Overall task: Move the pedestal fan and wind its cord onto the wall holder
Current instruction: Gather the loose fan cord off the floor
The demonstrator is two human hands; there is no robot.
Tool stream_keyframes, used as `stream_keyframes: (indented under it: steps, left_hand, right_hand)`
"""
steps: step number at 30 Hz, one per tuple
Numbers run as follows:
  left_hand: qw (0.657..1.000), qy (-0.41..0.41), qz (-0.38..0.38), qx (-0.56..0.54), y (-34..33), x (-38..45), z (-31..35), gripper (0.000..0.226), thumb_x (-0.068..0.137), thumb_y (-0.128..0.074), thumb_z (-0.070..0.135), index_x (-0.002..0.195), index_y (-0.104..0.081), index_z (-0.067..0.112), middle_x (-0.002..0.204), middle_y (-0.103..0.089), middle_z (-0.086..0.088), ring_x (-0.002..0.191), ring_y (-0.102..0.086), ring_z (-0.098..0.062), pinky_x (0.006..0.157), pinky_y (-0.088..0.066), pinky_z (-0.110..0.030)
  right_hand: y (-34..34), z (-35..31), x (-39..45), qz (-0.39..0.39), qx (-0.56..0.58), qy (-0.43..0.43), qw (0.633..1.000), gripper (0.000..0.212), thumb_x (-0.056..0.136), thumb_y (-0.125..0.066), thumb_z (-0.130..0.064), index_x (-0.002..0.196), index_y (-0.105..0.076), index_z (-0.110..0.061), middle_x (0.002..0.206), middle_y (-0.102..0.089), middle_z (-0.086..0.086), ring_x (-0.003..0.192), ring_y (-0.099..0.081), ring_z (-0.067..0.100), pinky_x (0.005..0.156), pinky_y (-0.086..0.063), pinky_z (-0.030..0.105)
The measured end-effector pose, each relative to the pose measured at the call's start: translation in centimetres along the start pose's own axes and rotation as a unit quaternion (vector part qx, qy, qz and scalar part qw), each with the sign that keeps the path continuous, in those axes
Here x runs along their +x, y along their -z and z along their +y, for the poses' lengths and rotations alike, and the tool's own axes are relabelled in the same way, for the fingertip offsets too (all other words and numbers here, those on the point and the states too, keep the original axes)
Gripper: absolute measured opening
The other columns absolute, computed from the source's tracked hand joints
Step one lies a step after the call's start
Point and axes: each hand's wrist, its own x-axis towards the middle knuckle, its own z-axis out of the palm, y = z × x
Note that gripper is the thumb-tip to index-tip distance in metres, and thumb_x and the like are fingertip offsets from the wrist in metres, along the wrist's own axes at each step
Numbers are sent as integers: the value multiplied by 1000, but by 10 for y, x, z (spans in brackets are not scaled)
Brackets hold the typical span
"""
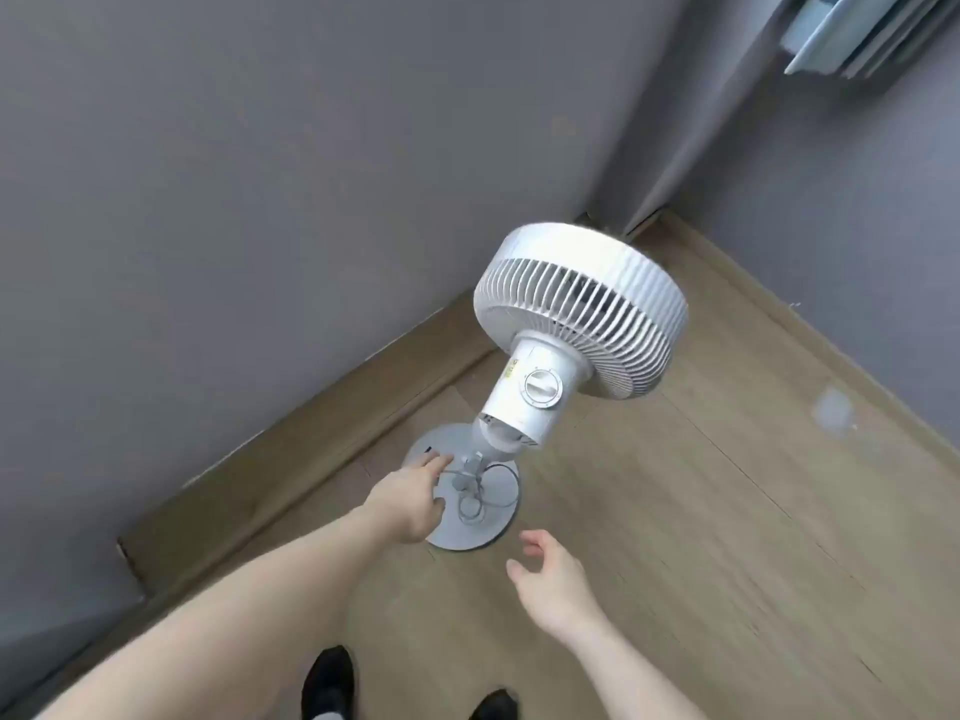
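Note:
A white pedestal fan (582,309) stands on its round grey base (467,535) close to the grey wall, its head turned away from me. A grey cord (501,493) lies in loops around a small holder (470,467) low on the pole, above the base. My left hand (410,498) reaches over the base's left side, fingers straight and spread from the thumb, fingertips at the cord beside the holder. Whether it grips the cord is hard to tell. My right hand (550,576) hovers open to the right of the base, holding nothing.
The fan stands on a wooden floor (727,511) in a corner between two grey walls with a wooden skirting board (291,449). A white unit (857,33) hangs high on the right wall. My two black shoes (330,683) show at the bottom.

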Motion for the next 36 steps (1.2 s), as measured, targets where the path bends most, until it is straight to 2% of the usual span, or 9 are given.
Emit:
stream_keyframes:
  steps: [5, 7, 9, 12, 16, 21, 28, 32, 36]
  left_hand:
    - [1000, -16, 15, 10, -50, 40, -13, 43, 105, -44, 37, 148, -41, 37, 145, -53, 6, 120, -61, -29, 93, -51, -40]
    - [999, -13, 33, 27, -70, 38, -16, 21, 106, -41, 39, 93, -57, 34, 104, -63, 0, 95, -63, -32, 80, -52, -40]
    - [998, -23, 44, 41, -88, 24, -19, 39, 107, -39, 40, 71, -39, 25, 80, -52, 1, 80, -55, -32, 72, -49, -39]
    - [996, -47, 10, 72, -113, -8, -27, 33, 106, -38, 43, 80, -41, 23, 81, -57, 0, 88, -59, -33, 69, -45, -37]
    - [983, -117, -74, 119, -130, -49, -27, 29, 107, -37, 42, 87, -48, 25, 100, -65, 2, 94, -60, -31, 78, -46, -38]
    - [960, -165, -159, 164, -127, -73, -30, 29, 105, -43, 42, 117, -65, 27, 117, -62, 7, 105, -62, -28, 81, -46, -35]
    - [991, 34, -29, -126, -84, -23, -3, 96, 76, -77, 63, 155, -30, 35, 129, -53, 14, 101, -62, -8, 86, -48, -24]
    - [951, 38, -128, -280, -89, -1, 56, 68, 83, -79, 51, 140, -43, 40, 102, -59, 4, 77, -60, -11, 69, -51, -21]
    - [926, 75, -43, -367, -112, 8, 88, 20, 97, -68, 31, 91, -68, 12, 76, -56, -5, 59, -54, -13, 58, -50, -24]
  right_hand:
    - [-26, 30, 50, -7, 39, -29, 999, 36, 97, -58, -28, 133, -55, -27, 126, -60, -6, 104, -60, 12, 67, -43, 17]
    - [-38, 42, 61, -5, 65, -41, 997, 34, 97, -58, -28, 131, -56, -25, 124, -62, -5, 104, -61, 13, 72, -44, 21]
    - [-45, 46, 70, -3, 111, -60, 992, 30, 97, -60, -28, 127, -58, -23, 121, -65, -3, 101, -64, 15, 83, -51, 29]
    - [-55, 45, 75, -22, 165, -71, 983, 36, 96, -63, -32, 129, -59, -20, 113, -66, -7, 104, -66, 16, 101, -53, 42]
    - [-75, 43, 68, -79, 143, -77, 983, 50, 90, -73, -30, 135, -57, -17, 122, -69, 2, 110, -67, 18, 100, -53, 36]
    - [-86, 61, 46, -71, 136, -58, 986, 22, 101, -56, -10, 120, -65, -7, 76, -71, -3, 64, -64, 6, 53, -44, 6]
    - [-71, 155, 14, 29, 90, -111, 989, 30, 100, -48, -5, 83, -65, -23, 70, -74, 1, 65, -68, 15, 73, -58, 35]
    - [-60, 208, 6, 49, 67, -151, 985, 32, 94, -46, -3, 78, -61, -26, 66, -74, -4, 72, -73, 20, 72, -60, 38]
    - [-39, 254, 4, 84, 98, -222, 966, 28, 94, -47, 0, 82, -62, -20, 65, -75, -2, 75, -73, 25, 63, -59, 38]
